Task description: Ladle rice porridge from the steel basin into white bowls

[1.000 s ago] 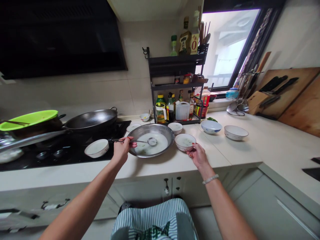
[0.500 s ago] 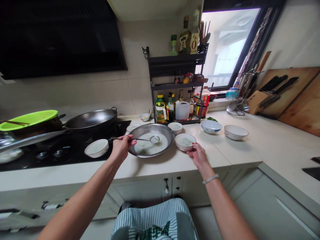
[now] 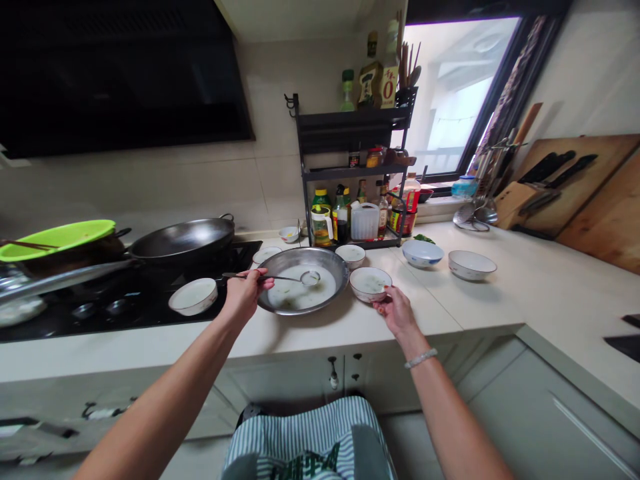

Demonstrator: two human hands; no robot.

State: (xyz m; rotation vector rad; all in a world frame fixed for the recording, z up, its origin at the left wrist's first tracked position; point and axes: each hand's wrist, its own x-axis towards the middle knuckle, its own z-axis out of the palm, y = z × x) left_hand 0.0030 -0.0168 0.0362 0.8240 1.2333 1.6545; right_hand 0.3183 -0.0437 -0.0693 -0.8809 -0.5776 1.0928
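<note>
My left hand (image 3: 244, 293) is closed round the handle of a ladle (image 3: 310, 279), whose bowl hangs over a wide metal basin (image 3: 345, 268). Whitish soup with bits of green (image 3: 287, 291) fills the lower part of the basin. To its right, my right hand (image 3: 397, 310) grips the near right side of a patterned bowl (image 3: 367, 298) that contains similar pale liquid. Behind that bowl stands another filled bowl (image 3: 351, 256), and one more small bowl (image 3: 267, 254) sits partly behind the basin. A filled bowl (image 3: 193, 297) rests at the stove's edge, left of my left hand.
A wok (image 3: 183, 239) and a green basket (image 3: 60, 239) are on the stove (image 3: 145, 300). At the right stand a blue-white bowl (image 3: 423, 254) and a wide white bowl (image 3: 472, 265). Behind the basin rises a black rack (image 3: 350, 175) of bottles. A knife block (image 3: 520, 202) stands farther right.
Almost nothing differs. The ladle and my left hand have shifted very slightly to the right; my right hand stays on the bowl.
</note>
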